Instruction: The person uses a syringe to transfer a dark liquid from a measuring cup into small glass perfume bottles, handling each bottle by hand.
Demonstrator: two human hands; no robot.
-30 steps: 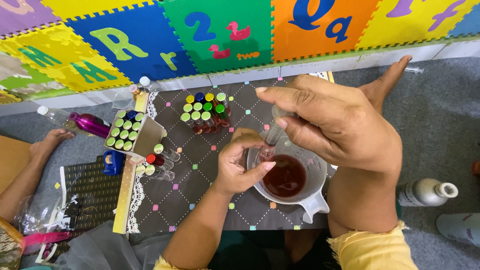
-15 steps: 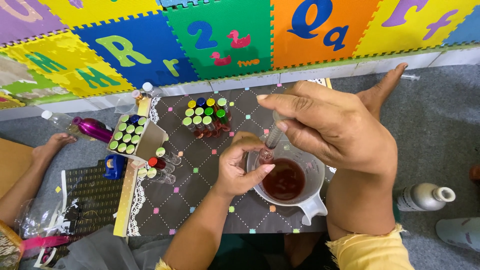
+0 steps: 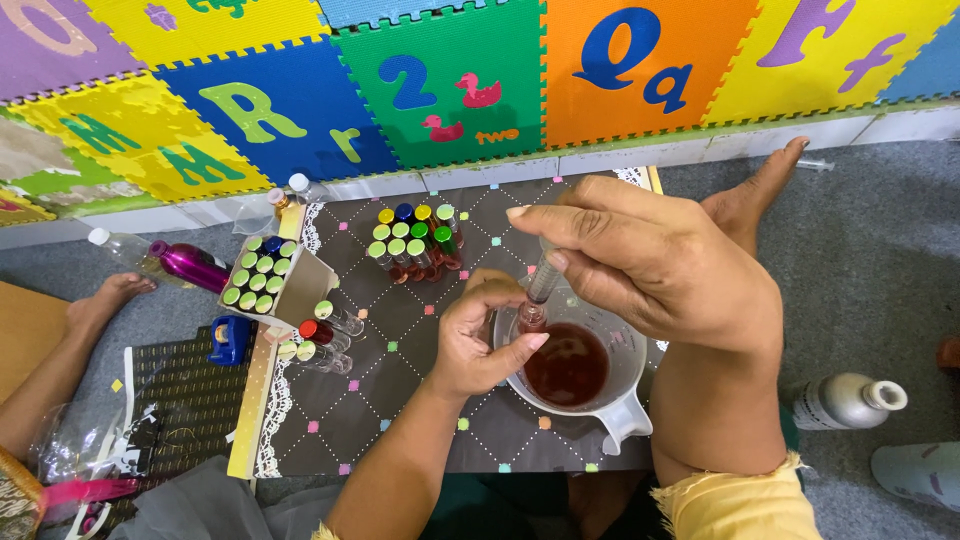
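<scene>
a small vial is held over a jug of red liquid while a syringe is pressed to its mouth

the vial (image 3: 530,318) is pinched in the left hand (image 3: 482,340), just above the white jug (image 3: 625,415); the syringe (image 3: 545,272) is gripped upright by the right hand (image 3: 660,265), fingers closed round it; capped vials (image 3: 412,242) are grouped on the dotted mat (image 3: 400,400) nearby

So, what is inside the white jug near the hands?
The white jug holds dark red liquid. The left hand and the right hand with its syringe cover part of the jug; its bottom is hidden.
</scene>
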